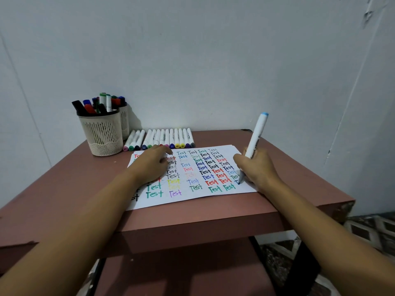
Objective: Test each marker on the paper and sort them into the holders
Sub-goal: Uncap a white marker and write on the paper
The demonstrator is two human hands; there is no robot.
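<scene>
Right hand (257,167) gripped white blue-capped marker (255,137), tip on white word-covered paper sheet (192,199); left hand (149,165) pressed flat (covering words).

The paper (203,195) is white and matt. The tabletop (74,178) under it is smooth, matt reddish-brown, chipped rough at the corner right of the paper. Behind the paper, the 2 slotted holders (103,133) look cream plastic, the row of markers (168,136) smooth white plastic.
</scene>
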